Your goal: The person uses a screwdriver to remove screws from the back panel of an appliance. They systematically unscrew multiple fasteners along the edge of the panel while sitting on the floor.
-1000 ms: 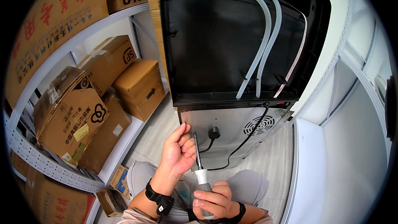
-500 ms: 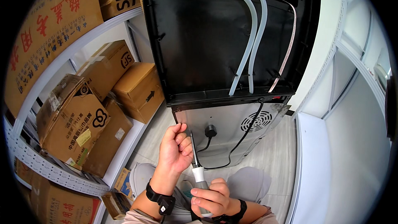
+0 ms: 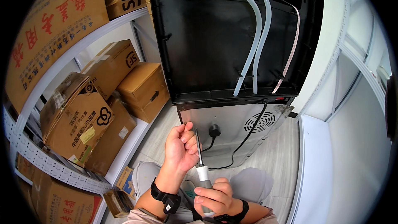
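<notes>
My right hand [image 3: 215, 199] grips the grey-and-white handle of a screwdriver [image 3: 202, 173], its shaft pointing up beside my left hand [image 3: 179, 153], whose thumb and forefinger pinch together near the left edge of a silvery panel [image 3: 198, 116]. Above it, two pale tubes [image 3: 251, 49] cross a black housing [image 3: 199, 49]. Cardboard boxes [image 3: 81, 124] sit on shelving to my left.

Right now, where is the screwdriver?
In the head view, the screwdriver is at lower centre, its handle in the right hand, its shaft by the left hand's fingers.
</notes>
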`<state>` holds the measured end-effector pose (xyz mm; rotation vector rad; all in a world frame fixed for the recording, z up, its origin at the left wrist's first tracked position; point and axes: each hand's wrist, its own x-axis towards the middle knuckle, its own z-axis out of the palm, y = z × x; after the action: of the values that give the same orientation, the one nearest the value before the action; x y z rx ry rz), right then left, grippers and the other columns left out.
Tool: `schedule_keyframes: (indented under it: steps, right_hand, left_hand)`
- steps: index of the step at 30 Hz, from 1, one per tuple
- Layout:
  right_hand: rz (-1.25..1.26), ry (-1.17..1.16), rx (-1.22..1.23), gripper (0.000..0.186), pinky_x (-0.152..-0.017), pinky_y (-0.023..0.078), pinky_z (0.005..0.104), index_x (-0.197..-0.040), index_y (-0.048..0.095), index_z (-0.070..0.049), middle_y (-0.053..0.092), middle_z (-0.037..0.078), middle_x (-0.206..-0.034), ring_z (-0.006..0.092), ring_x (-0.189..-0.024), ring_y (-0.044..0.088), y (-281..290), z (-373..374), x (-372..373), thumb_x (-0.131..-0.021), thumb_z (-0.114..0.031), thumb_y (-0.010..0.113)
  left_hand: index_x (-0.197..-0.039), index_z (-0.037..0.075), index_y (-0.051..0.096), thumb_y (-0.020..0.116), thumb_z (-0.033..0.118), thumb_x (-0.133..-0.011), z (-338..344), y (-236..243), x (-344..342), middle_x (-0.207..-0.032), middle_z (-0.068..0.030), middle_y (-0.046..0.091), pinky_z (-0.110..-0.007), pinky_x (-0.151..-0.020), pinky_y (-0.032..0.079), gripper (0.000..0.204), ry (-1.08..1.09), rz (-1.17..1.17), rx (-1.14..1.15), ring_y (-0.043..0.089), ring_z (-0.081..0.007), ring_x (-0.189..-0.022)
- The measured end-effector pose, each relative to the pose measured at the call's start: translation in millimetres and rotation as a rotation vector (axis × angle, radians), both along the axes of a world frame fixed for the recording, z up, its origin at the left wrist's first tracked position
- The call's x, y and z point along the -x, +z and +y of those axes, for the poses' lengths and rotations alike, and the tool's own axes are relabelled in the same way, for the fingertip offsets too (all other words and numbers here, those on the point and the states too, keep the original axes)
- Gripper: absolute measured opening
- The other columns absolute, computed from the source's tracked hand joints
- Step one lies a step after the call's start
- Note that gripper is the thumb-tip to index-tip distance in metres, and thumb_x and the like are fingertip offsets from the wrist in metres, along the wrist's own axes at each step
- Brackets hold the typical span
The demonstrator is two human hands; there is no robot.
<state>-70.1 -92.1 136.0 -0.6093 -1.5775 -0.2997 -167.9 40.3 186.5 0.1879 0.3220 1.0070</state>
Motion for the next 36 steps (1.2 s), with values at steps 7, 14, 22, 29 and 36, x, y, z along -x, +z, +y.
schedule_keyframes:
  steps: [7, 14, 22, 29, 36]
  right_hand:
    - [-0.019, 0.001, -0.002, 0.028, -0.056, 0.036, 0.0273, -0.094, 0.058, -0.01, 0.068, 0.002, -0.101, 0.0157, -0.07, 0.043, -0.7, 1.1, -0.6, -0.069, -0.002, 0.067]
    - [-0.013, 0.04, -0.01, 0.03, -0.057, 0.038, 0.0274, -0.098, 0.057, -0.01, 0.067, 0.003, -0.104, 0.0164, -0.071, 0.043, -3.9, 7.6, 4.9, -0.071, -0.004, 0.068]
    - [-0.02, 0.036, 0.012, 0.031, -0.056, 0.039, 0.0273, -0.1, 0.057, -0.01, 0.066, 0.003, -0.105, 0.0171, -0.072, 0.044, -8.3, 13.6, 6.5, -0.072, -0.004, 0.069]
    - [-0.011, 0.058, 0.03, 0.031, -0.055, 0.04, 0.0279, -0.101, 0.057, -0.009, 0.066, 0.004, -0.107, 0.0178, -0.072, 0.045, -12.1, 16.7, 7.5, -0.073, -0.005, 0.069]
    - [0.007, 0.077, 0.042, 0.034, -0.054, 0.04, 0.0284, -0.1, 0.058, -0.009, 0.066, 0.006, -0.106, 0.0186, -0.069, 0.046, -9.8, 17.6, 7.3, -0.069, -0.004, 0.071]
  left_hand:
    - [-0.091, 0.004, 0.065, 0.045, 0.027, -0.094, 0.9, -6.0, 6.4, -0.052, 0.0069, 0.034, -0.023, -0.04, 0.027, 0.03, -0.04, 0.005, -0.075, 0.031, -0.009, -0.046]
    - [-0.091, 0.004, 0.065, 0.048, 0.03, -0.095, 1.2, -5.3, 7.5, -0.05, 0.0075, 0.03, -0.023, -0.039, 0.025, 0.031, 0.022, 0.058, -0.056, 0.029, -0.0079, -0.045]
    - [-0.096, 0.005, 0.063, 0.048, 0.027, -0.097, -1.2, -14.6, 4.5, -0.05, 0.0083, 0.029, -0.023, -0.04, 0.024, 0.026, 0.047, 0.063, -0.076, 0.027, -0.007, -0.045]
    - [-0.096, 0.007, 0.065, 0.05, 0.026, -0.097, -2.8, -13.8, 2.7, -0.05, 0.0081, 0.03, -0.023, -0.041, 0.024, 0.024, 0.035, 0.037, -0.069, 0.027, -0.007, -0.046]
    - [-0.099, 0.008, 0.061, 0.048, 0.027, -0.098, -0.7, -18.9, 3.3, -0.048, 0.0078, 0.029, -0.024, -0.04, 0.028, 0.023, 0.034, 0.032, -0.059, 0.031, -0.007, -0.044]
